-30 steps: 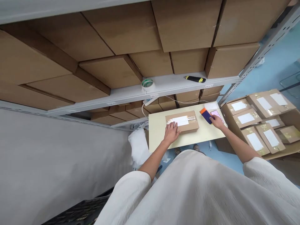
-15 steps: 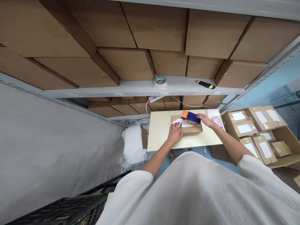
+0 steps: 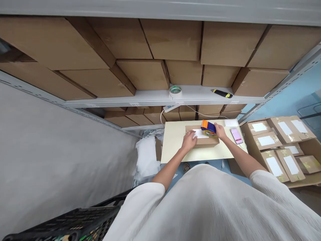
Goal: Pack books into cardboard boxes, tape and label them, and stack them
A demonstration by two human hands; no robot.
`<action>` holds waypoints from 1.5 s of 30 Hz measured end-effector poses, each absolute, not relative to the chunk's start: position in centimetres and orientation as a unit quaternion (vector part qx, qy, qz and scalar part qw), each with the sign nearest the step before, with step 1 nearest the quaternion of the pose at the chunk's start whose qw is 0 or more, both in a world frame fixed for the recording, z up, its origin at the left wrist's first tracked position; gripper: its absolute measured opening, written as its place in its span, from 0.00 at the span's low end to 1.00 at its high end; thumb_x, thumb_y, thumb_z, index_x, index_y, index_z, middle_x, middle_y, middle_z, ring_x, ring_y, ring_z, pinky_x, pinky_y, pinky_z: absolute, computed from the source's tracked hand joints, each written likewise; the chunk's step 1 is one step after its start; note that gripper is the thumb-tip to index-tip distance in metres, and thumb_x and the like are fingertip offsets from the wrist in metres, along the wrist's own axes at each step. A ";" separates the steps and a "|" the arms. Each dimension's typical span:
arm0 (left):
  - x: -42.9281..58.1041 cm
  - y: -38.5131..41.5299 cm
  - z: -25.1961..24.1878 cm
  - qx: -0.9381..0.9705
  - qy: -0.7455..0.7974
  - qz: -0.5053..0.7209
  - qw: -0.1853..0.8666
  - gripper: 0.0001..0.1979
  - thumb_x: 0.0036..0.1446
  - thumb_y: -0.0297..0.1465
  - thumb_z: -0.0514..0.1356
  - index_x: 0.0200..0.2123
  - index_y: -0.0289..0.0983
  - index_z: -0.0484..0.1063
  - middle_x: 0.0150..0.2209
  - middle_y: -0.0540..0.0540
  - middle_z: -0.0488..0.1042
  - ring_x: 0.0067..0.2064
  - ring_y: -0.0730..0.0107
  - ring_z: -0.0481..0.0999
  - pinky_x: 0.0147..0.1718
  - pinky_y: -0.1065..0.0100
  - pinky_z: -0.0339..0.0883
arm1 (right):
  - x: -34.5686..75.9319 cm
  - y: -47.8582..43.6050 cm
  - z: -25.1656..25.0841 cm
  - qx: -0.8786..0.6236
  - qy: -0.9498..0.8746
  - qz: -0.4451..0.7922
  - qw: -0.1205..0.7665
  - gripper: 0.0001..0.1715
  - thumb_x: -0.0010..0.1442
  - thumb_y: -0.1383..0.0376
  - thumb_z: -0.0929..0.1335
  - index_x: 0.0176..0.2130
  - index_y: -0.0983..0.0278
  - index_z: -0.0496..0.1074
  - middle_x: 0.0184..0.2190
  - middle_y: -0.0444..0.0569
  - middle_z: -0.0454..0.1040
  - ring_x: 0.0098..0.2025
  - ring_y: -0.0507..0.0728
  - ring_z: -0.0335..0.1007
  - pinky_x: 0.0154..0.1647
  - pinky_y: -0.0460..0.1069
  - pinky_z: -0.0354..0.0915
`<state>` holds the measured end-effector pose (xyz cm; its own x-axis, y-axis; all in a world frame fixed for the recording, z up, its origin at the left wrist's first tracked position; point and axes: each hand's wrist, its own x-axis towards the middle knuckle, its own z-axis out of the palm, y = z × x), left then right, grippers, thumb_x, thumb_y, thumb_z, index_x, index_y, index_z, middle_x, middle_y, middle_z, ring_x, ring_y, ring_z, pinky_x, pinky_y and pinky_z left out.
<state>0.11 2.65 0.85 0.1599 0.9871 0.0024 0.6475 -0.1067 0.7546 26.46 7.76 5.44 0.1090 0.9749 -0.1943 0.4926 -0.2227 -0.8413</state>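
A small cardboard box (image 3: 207,142) with a white label (image 3: 198,133) on top lies on the pale yellow table (image 3: 173,147). My right hand (image 3: 220,131) is closed on the handle of a blue and orange tape dispenser (image 3: 208,127), held over the right part of the box top. A roll of tape shows under its blue body. At the box's left end, my left hand (image 3: 189,141) lies on the top by the label, fingers stretched out and partly spread. Whether the dispenser touches the cardboard I cannot tell.
A phone (image 3: 236,136) and a white stack (image 3: 231,123) lie at the table's right. Beyond stands a big carton (image 3: 311,147) of labelled boxes. On the shelf (image 3: 150,94) are a tape roll (image 3: 175,91) and a utility knife (image 3: 222,93). A black crate (image 3: 75,221) is lower left.
The view has shifted, so everything sits a little lower and further right. The dispenser stays in my right hand over the box; my left hand remains at the box's left end.
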 end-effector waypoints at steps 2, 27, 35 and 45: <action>0.4 4.4 2.2 0.584 0.608 0.360 0.399 0.14 0.70 0.34 0.60 0.54 0.41 0.81 0.57 0.38 0.83 0.59 0.51 0.82 0.62 0.50 0.75 | 26.5 7.6 5.4 -0.674 -0.547 0.388 0.311 0.39 0.65 0.26 0.54 0.26 0.54 0.50 0.23 0.45 0.59 0.31 0.58 0.56 0.33 0.53 0.58; 1.7 6.8 5.4 0.349 0.614 0.473 0.527 0.25 0.54 0.24 0.71 0.46 0.45 0.60 0.27 0.57 0.78 0.33 0.68 0.83 0.39 0.67 0.72 | 26.2 9.4 8.8 -0.610 -0.701 0.312 0.196 0.37 0.72 0.35 0.53 0.24 0.56 0.52 0.23 0.46 0.63 0.30 0.58 0.58 0.33 0.53 0.56; -1.8 6.3 4.3 0.328 0.615 0.500 0.514 0.25 0.54 0.25 0.69 0.46 0.46 0.57 0.30 0.57 0.78 0.34 0.68 0.83 0.40 0.66 0.74 | 23.9 10.0 11.5 -0.569 -0.776 0.254 0.093 0.37 0.77 0.44 0.53 0.23 0.58 0.64 0.24 0.51 0.73 0.30 0.60 0.66 0.35 0.54 0.55; -6.1 4.4 1.3 0.289 0.611 0.530 0.512 0.27 0.48 0.25 0.69 0.42 0.46 0.55 0.26 0.59 0.76 0.32 0.68 0.82 0.40 0.65 0.73 | 24.5 10.1 12.1 -0.569 -0.809 0.144 0.016 0.38 0.80 0.49 0.55 0.28 0.60 0.77 0.28 0.55 0.82 0.35 0.63 0.75 0.42 0.54 0.57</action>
